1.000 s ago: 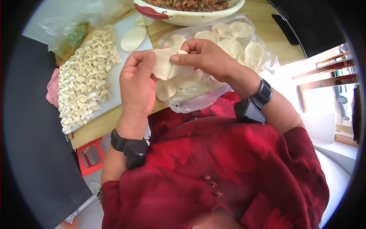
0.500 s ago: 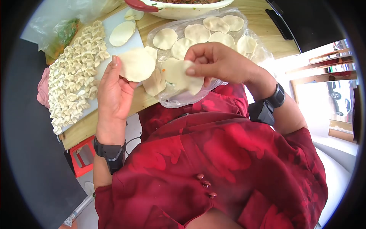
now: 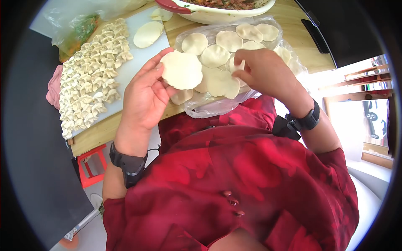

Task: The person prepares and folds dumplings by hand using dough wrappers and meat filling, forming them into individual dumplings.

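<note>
My left hand (image 3: 144,98) holds a round dumpling wrapper (image 3: 181,70) by its left edge, between thumb and fingers. Over the clear plastic bag (image 3: 205,109) hovers my right hand (image 3: 270,75), its fingers curled but thumb and index apart, with nothing visible between them. Just left of its thumb lies a flat wrapper (image 3: 224,83), overlapping another. Several more wrappers (image 3: 215,56) are spread out on the bag. A part of the bag and its wrappers is hidden under my right hand.
Rows of folded dumplings (image 3: 90,79) cover the left of a white board (image 3: 130,79), with a loose wrapper (image 3: 148,34) beside them. A white bowl of filling (image 3: 226,14) with a red handle stands at the back. A red stool (image 3: 93,167) is below the table.
My right hand has let go of a wrapper, which now lies on the bag, and has moved right. My left hand still holds its wrapper. The whole view has shifted slightly.
</note>
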A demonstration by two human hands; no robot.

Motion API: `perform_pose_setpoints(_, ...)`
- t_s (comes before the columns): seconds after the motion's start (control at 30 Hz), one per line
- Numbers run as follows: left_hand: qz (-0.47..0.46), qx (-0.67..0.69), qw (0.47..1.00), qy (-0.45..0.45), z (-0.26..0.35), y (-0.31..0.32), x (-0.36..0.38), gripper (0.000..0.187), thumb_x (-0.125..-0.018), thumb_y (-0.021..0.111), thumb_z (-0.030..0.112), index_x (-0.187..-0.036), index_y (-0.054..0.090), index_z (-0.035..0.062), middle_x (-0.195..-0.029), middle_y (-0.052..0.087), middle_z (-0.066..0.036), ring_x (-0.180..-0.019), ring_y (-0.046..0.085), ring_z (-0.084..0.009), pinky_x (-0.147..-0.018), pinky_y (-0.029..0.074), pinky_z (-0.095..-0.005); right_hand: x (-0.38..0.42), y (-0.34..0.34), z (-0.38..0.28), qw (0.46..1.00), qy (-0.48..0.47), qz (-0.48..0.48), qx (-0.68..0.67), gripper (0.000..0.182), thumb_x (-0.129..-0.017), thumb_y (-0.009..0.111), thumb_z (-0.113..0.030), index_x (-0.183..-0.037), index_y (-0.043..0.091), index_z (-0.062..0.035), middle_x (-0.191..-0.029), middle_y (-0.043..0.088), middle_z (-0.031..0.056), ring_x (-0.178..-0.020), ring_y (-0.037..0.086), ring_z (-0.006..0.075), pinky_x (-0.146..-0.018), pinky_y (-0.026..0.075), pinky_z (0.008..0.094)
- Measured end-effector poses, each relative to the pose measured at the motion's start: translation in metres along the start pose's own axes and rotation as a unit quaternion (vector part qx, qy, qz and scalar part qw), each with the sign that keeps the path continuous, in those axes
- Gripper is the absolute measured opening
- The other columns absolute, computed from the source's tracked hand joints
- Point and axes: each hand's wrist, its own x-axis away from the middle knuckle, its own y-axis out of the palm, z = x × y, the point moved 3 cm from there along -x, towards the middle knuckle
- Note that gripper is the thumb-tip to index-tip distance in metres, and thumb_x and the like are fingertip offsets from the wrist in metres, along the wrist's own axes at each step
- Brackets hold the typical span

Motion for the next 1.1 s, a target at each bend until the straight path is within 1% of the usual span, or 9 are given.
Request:
perform_pose_setpoints(0.03,-0.009,0.003,1.0,-0.006,-0.001,0.004,-0.001,0.039,-0.1,0.037,0.008,-0.135,0.041,-0.0067,-0.126,0.055,-0.019,-0.116,0.058,-0.0275,-0.099,0.05,-0.0435,0.0,-0.008,-0.007,0.995,-0.029,0.08,0.053,0.014,-0.083,0.068,-0.016,-0.089,0.062,-0.0041,-0.07,0.064,0.0091,-0.064,0.063,0.0208,-0.059,0.047,0.0338)
perform_pose_setpoints(0.1,-0.024,0.018,0.999,-0.013,-0.003,0.01,-0.004,0.039,-0.1,0.037,0.009,-0.136,0.041,-0.0066,-0.126,0.055,-0.02,-0.116,0.058,-0.0275,-0.099,0.05,-0.0434,-0.005,-0.011,-0.024,0.994,-0.04,0.098,-0.013,0.016,-0.082,0.071,-0.015,-0.09,0.062,-0.004,-0.074,0.064,0.0085,-0.07,0.063,0.0209,-0.064,0.048,0.0334)
perform_pose_setpoints(0.2,-0.06,0.022,0.997,-0.034,-0.003,0.017,-0.005,0.041,-0.1,0.036,0.009,-0.138,0.038,-0.0061,-0.128,0.054,-0.019,-0.115,0.058,-0.0255,-0.099,0.05,-0.0407,-0.015,-0.001,-0.044,0.951,-0.192,0.09,-0.226,0.028,-0.075,0.079,-0.016,-0.094,0.062,-0.0044,-0.083,0.063,0.0073,-0.077,0.06,0.0218,-0.072,0.05,0.0331)
perform_pose_setpoints(0.3,-0.086,0.019,0.996,-0.03,0.0,0.018,-0.005,0.042,-0.1,0.034,0.008,-0.14,0.036,-0.0059,-0.129,0.053,-0.017,-0.114,0.059,-0.0231,-0.099,0.051,-0.0376,-0.022,0.002,-0.055,0.944,-0.236,0.135,-0.189,0.031,-0.074,0.077,-0.024,-0.093,0.061,-0.0051,-0.084,0.065,0.0134,-0.082,0.065,0.0297,-0.073,0.052,0.0392)
perform_pose_setpoints(0.43,-0.04,-0.011,0.999,-0.019,0.004,0.016,-0.003,0.042,-0.1,0.034,0.009,-0.139,0.036,-0.0077,-0.13,0.053,-0.018,-0.115,0.058,-0.0237,-0.102,0.049,-0.0369,-0.022,0.002,-0.056,0.939,-0.254,0.132,-0.192,0.028,-0.076,0.078,-0.021,-0.093,0.063,-0.0057,-0.085,0.066,0.0112,-0.082,0.066,0.0259,-0.072,0.052,0.0356)
perform_pose_setpoints(0.63,-0.07,0.018,0.997,-0.015,0.001,0.01,-0.007,0.044,-0.101,0.039,0.016,-0.138,0.036,-0.0094,-0.132,0.051,-0.019,-0.122,0.053,-0.0257,-0.107,0.045,-0.038,-0.028,0.007,-0.043,0.931,-0.122,0.074,-0.336,0.013,-0.084,0.07,-0.016,-0.089,0.067,-0.0049,-0.077,0.067,0.0036,-0.075,0.066,0.0125,-0.063,0.051,0.0252)
perform_pose_setpoints(0.87,-0.022,0.016,1.0,-0.006,-0.006,0.012,-0.009,0.04,-0.1,0.045,0.015,-0.132,0.044,-0.0085,-0.124,0.055,-0.019,-0.118,0.055,-0.0269,-0.105,0.046,-0.0389,-0.026,0.008,-0.037,0.925,-0.067,0.073,-0.366,0.013,-0.087,0.069,-0.017,-0.091,0.067,-0.0044,-0.078,0.066,0.002,-0.074,0.063,0.0086,-0.064,0.051,0.0244)
perform_pose_setpoints(0.93,-0.003,0.051,0.999,-0.018,-0.007,0.012,-0.009,0.039,-0.101,0.046,0.02,-0.129,0.046,-0.0069,-0.12,0.056,-0.019,-0.115,0.057,-0.0276,-0.104,0.047,-0.0405,-0.027,0.014,-0.032,0.906,-0.04,0.013,-0.421,0.017,-0.091,0.066,-0.012,-0.101,0.064,0.0009,-0.094,0.065,0.0025,-0.082,0.06,0.007,-0.074,0.052,0.0228)
perform_pose_setpoints(1.1,-0.045,0.113,0.985,-0.121,-0.016,0.012,-0.006,0.045,-0.102,0.042,0.033,-0.126,0.045,-0.0049,-0.121,0.054,-0.022,-0.112,0.058,-0.033,-0.102,0.048,-0.047,-0.027,0.02,-0.03,0.873,-0.077,0.031,-0.481,0.015,-0.091,0.065,-0.008,-0.103,0.063,0.0013,-0.1,0.064,0.0045,-0.091,0.06,0.0087,-0.08,0.052,0.0247)
